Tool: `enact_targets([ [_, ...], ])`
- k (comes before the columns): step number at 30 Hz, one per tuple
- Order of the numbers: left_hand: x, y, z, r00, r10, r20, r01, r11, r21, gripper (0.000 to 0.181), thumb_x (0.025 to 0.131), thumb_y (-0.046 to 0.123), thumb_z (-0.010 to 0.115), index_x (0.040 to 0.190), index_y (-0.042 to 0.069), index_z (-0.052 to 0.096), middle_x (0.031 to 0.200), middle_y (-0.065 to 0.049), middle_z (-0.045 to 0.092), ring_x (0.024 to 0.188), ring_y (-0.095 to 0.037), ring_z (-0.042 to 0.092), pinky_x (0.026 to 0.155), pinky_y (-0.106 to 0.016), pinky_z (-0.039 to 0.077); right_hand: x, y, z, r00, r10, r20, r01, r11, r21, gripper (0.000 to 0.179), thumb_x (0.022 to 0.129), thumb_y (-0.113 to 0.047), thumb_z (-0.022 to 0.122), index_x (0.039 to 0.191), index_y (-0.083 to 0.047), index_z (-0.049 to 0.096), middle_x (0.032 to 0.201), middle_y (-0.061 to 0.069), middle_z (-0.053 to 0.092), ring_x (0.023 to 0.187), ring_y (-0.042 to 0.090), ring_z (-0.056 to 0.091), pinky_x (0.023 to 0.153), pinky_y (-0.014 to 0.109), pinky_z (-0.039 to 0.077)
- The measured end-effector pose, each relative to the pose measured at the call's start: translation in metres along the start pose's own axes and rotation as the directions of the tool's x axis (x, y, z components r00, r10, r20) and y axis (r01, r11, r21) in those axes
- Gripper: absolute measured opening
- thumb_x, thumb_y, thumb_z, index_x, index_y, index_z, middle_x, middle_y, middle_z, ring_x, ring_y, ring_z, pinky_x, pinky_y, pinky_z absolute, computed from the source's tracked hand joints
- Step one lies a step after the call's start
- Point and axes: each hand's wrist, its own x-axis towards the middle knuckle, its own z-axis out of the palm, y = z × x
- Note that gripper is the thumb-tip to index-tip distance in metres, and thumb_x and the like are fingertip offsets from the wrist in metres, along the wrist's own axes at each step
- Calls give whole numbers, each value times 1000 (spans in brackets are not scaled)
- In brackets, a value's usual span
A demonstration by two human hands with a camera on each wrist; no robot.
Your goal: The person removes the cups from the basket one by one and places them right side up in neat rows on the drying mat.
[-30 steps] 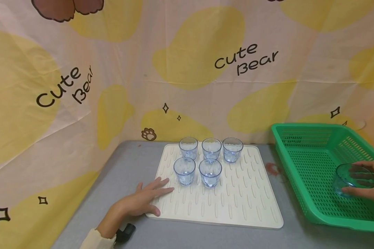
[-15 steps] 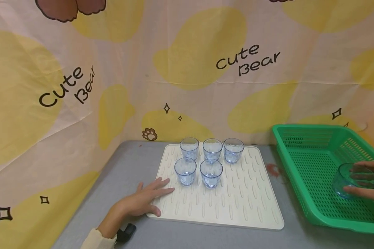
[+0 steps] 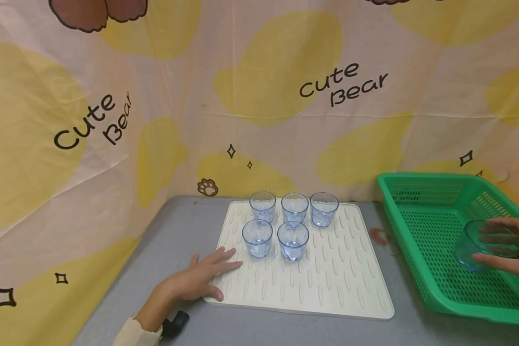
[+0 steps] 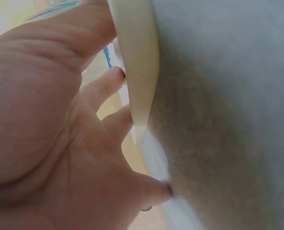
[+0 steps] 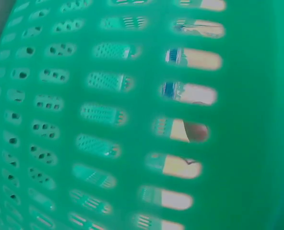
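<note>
In the head view my right hand (image 3: 512,250), cut off by the right edge, holds a clear bluish drinking glass (image 3: 464,250) between thumb and fingers. The glass is inside the green plastic basket (image 3: 408,259), slightly tilted; whether it touches the bottom I cannot tell. My left hand (image 3: 196,279) rests with spread fingers on the near left corner of the white ribbed drying mat (image 3: 320,288). In the left wrist view, fingers lie over the mat's edge (image 4: 139,67) and one fingertip reaches the table. Basket wall (image 5: 147,103) fills the right wrist view, hiding most of that hand.
Several matching glasses stand upright on the mat: three in the back row, including a right one (image 3: 323,211), and two in front, including a left one (image 3: 257,240). A patterned cloth (image 3: 259,96) hangs behind the grey table (image 3: 164,240).
The glass in my right hand has shifted slightly left and up within the basket and tilted a little. My left hand and the glasses on the mat stay put.
</note>
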Motion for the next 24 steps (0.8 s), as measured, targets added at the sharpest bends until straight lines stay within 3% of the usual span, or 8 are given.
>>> enact_targets([
  [3, 0, -1, 0, 1000, 7, 0, -7, 1000, 6, 82, 76, 41, 76, 151, 34, 42, 166, -5, 26, 154, -39, 16, 106, -83, -2, 0, -9, -2, 1000, -1, 20, 0, 1000, 26, 88, 82, -5, 80, 154, -19, 31, 129, -19, 50, 102, -17, 47, 82, -5, 32],
  [5, 0, -2, 1, 1000, 10, -4, -10, 1000, 2, 82, 76, 41, 76, 151, 34, 43, 166, -5, 26, 154, -39, 16, 106, -83, -2, -1, -22, -4, 1000, -10, 10, 10, 999, 30, 86, 80, -3, 80, 150, -25, 35, 117, -37, 41, 97, -26, 42, 78, -5, 34],
  [7, -1, -2, 1, 1000, 14, -8, -14, 1000, -1, 83, 75, 41, 76, 151, 34, 43, 166, -5, 26, 154, -39, 16, 106, -83, -2, -2, -43, -8, 1000, -13, 27, 11, 997, 71, 83, 81, 1, 78, 146, -29, 36, 115, -39, 42, 96, -26, 43, 77, -5, 35],
  [9, -1, -2, 1, 1000, 15, -10, -15, 1000, 0, 83, 75, 41, 76, 151, 34, 43, 166, -5, 26, 154, -39, 16, 106, -83, -2, -1, -48, -8, 999, -24, 27, 21, 996, 84, 83, 80, 3, 78, 143, -31, 37, 114, -39, 44, 96, -26, 44, 76, -5, 36],
  [11, -1, -2, 1, 1000, 14, -12, -14, 1000, 3, 83, 75, 40, 77, 151, 34, 43, 166, -5, 26, 154, -39, 16, 106, -83, -2, 1, -38, -7, 998, -32, 47, 27, 995, 96, 83, 80, 3, 78, 145, -28, 36, 116, -38, 44, 98, -24, 44, 78, -4, 36],
  [18, -1, -1, 1, 1000, 6, -7, -6, 1000, -4, 82, 76, 39, 77, 151, 34, 43, 166, -4, 26, 154, -38, 15, 106, -82, -3, 12, 50, 10, 997, -54, 63, 52, 998, 38, 89, 80, -7, 82, 154, -17, 32, 131, -26, 46, 110, -17, 47, 84, -2, 38],
  [21, -1, -1, 1, 1000, 4, -3, -4, 1000, -9, 82, 77, 39, 77, 151, 34, 42, 166, -4, 25, 154, -39, 14, 107, -82, -4, 12, 41, 10, 994, -73, 76, 68, 995, 71, 90, 78, -3, 82, 153, -15, 33, 131, -23, 48, 110, -16, 49, 83, -1, 41],
  [24, -1, -1, 2, 1000, 2, -2, -2, 1000, -10, 81, 77, 38, 77, 151, 34, 42, 166, -5, 25, 154, -39, 14, 107, -82, -4, 8, -3, 4, 992, -86, 89, 77, 992, 102, 88, 77, 1, 82, 151, -14, 36, 127, -27, 49, 107, -17, 50, 81, -1, 41],
])
